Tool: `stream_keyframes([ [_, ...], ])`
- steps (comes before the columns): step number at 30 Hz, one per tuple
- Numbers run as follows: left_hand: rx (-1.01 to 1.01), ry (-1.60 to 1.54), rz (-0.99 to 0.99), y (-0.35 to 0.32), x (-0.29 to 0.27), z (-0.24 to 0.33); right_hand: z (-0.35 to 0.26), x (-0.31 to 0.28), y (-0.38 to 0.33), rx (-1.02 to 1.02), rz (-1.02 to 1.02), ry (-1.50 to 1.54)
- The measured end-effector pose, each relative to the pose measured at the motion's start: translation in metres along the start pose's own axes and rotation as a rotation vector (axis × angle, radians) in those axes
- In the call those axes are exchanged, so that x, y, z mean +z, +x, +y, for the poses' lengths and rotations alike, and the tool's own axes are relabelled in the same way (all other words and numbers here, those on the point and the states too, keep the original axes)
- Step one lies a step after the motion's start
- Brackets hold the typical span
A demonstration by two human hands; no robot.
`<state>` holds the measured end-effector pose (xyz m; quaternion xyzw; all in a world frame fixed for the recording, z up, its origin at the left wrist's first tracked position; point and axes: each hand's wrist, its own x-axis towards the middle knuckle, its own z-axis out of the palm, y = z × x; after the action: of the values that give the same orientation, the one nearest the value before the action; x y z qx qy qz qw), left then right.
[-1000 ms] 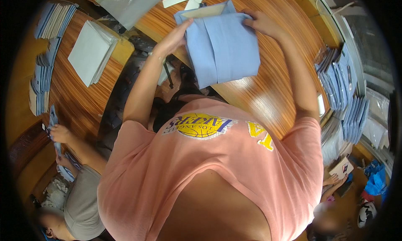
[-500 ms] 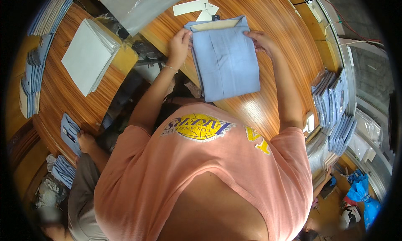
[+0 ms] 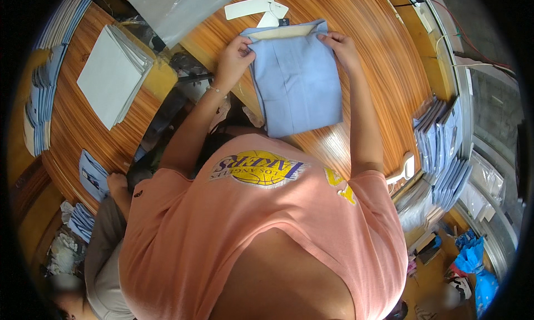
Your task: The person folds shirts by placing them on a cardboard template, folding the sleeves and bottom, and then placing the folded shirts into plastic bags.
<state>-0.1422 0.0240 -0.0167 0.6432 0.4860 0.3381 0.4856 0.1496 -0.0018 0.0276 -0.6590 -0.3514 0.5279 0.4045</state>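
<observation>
A folded light-blue garment point(image 3: 300, 86) lies on the wooden table in front of me, its cream-lined top edge facing away. At its upper left corner, my left hand point(image 3: 236, 59) pinches the cloth between thumb and fingers. The opposite upper corner is gripped by my right hand point(image 3: 340, 46), thumb on top and fingers curled. White hang tags point(image 3: 250, 8) on a thin cord rest just beyond the garment's top edge, beside a small dark label point(image 3: 284, 22).
A clear plastic sheet point(image 3: 181, 8) lies at the far left. White sheets point(image 3: 111, 78) are stacked left of a table gap. Bagged blue garments point(image 3: 439, 133) are piled at right, near a white handled tool point(image 3: 409, 165). Another person's hand point(image 3: 117, 185) is near a packed garment point(image 3: 92, 172).
Both hands have moved up to the garment's top corners and now grip them. The top edge looks spread a little wider. The person's hand at left has shifted slightly.
</observation>
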Motion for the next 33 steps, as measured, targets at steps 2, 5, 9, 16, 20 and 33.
stream_keyframes([
  [2,-0.012,0.038,-0.018,0.005,0.001,0.002,0.002,-0.003,0.004,0.006,0.022,-0.056],
  [5,-0.199,-0.076,0.024,0.018,-0.001,0.014,-0.007,0.006,0.005,0.045,0.129,-0.005],
  [9,-0.331,-0.079,0.005,0.033,-0.004,0.008,-0.013,0.019,0.003,0.028,0.206,0.049],
  [16,-0.569,-0.383,-0.113,0.038,-0.018,0.012,0.005,0.013,0.025,0.038,0.23,0.022],
  [20,-0.396,-0.327,-0.137,0.023,-0.015,0.029,0.0,0.013,0.021,0.075,0.25,0.016],
  [33,-0.246,-0.191,-0.094,-0.005,-0.001,0.035,0.002,-0.019,0.005,-0.044,-0.081,-0.092],
])
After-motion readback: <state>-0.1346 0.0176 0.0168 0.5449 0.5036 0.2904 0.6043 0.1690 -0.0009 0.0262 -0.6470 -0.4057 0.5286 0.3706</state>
